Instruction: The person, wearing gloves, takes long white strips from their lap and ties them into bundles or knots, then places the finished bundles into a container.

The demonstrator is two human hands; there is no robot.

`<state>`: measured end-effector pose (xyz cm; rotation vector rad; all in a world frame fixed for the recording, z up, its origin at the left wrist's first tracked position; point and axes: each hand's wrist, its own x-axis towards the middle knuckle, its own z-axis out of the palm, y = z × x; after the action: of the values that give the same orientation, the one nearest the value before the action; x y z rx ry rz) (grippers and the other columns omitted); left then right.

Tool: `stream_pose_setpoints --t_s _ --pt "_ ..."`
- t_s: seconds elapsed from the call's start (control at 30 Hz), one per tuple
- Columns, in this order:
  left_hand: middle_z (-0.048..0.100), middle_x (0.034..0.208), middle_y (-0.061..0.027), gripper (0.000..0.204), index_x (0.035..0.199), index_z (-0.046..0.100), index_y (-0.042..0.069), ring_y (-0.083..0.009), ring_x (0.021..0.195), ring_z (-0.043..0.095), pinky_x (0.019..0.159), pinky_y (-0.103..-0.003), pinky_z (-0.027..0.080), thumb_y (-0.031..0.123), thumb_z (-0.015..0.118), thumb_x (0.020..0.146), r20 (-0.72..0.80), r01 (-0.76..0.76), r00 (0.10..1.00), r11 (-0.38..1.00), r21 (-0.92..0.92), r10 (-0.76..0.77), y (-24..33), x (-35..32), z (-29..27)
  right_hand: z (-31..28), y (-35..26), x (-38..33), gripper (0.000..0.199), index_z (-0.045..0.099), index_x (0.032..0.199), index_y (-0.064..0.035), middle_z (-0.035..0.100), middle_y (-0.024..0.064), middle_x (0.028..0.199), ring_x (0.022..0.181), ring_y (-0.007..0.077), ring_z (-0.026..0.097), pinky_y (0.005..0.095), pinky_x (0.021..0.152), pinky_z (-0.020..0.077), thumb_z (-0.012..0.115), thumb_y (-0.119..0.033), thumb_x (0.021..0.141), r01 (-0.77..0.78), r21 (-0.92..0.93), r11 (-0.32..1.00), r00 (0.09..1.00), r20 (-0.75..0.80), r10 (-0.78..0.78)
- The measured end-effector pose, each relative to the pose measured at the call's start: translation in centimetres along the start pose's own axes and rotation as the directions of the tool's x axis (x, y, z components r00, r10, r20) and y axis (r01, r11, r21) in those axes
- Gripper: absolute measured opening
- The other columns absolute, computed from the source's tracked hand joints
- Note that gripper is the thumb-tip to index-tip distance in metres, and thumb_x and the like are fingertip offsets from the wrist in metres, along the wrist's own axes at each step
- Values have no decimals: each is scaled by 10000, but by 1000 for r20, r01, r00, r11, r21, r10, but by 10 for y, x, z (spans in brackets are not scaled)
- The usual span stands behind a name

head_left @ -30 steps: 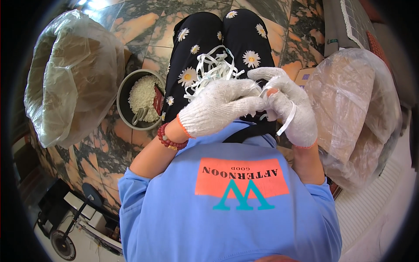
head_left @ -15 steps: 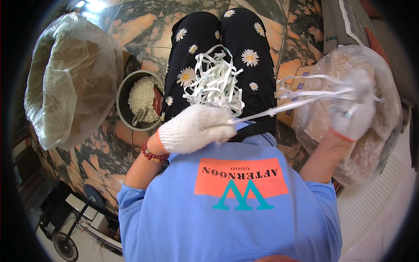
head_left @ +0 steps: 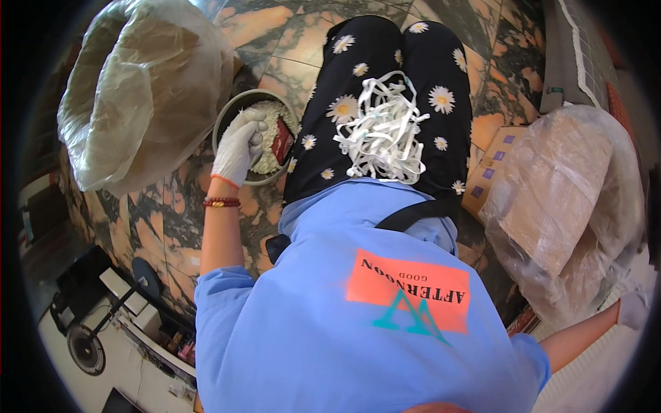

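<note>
Granules: the white granules (head_left: 267,164) lie in the round grey pot (head_left: 272,179) on the marbled floor (head_left: 148,217), to the left of your knees.
Red packet: it sits among the granules (head_left: 281,141), at the pot's right side.
Left hand: your gloved left hand (head_left: 239,148) is over the pot's left part, fingers curled; whether they pinch anything, you cannot tell from here.
Right hand: your gloved right hand (head_left: 631,310) is out at the far right edge, beside the right plastic bag (head_left: 558,193); its grip cannot be told.
Straps: the white straps (head_left: 385,131) lie in a tangled heap on your black flowered trousers (head_left: 365,45).
Cardboard box: it stands between your legs and that bag (head_left: 492,168).
Left plastic bag: it stands open beyond the pot (head_left: 148,96).
</note>
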<state>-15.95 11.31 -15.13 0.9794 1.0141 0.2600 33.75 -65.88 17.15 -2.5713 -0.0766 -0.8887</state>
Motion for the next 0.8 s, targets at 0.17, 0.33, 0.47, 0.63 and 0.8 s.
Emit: stream_pose_setpoints --t_s 0.17,0.33,0.47,0.63,0.8 --pt "650 1114 -74 345 1266 592 9 -133 893 604 821 -269 476 230 543 1006 -79 -66 991 902 427 110 -16 26 -19 61 72 -54 474 560 1375 -36 616 136 1340 1234 240 573 365 1016 472 648 -110 915 486 -209 848 642 744 -185" --pt "647 1302 -116 514 1344 592 -3 -217 1158 609 1046 -334 427 391 550 1017 -169 -94 965 867 490 200 -4 21 -17 77 -62 -111 527 514 1461 -66 536 121 1455 1054 164 603 290 877 523 608 -89 943 123 -215 969 630 771 91" --pt "676 1266 -132 433 1258 646 19 -249 1201 624 1058 -383 453 370 541 1026 -155 -85 978 943 322 141 -5 25 -10 80 -152 -140 500 502 1472 -67 569 151 1406 877 118 582 247 745 520 582 -248 1013 -622 422 660 607 792 64" --pt "715 1110 -76 315 1158 679 12 -183 1060 675 953 -330 507 277 564 1033 -56 -148 982 918 367 180 7 16 30 116 -170 -152 361 617 1342 -30 640 155 1279 1214 244 596 359 1071 460 550 -224 1045 249 88 964 805 536 -257" --pt "687 1045 -54 224 1126 681 -22 -123 944 651 866 -278 522 140 552 1041 54 -333 938 845 419 343 25 5 67 159 -202 -185 468 588 1317 58 644 183 1261 1230 291 592 417 1085 455 508 -333 1073 -539 660 524 702 695 -154"
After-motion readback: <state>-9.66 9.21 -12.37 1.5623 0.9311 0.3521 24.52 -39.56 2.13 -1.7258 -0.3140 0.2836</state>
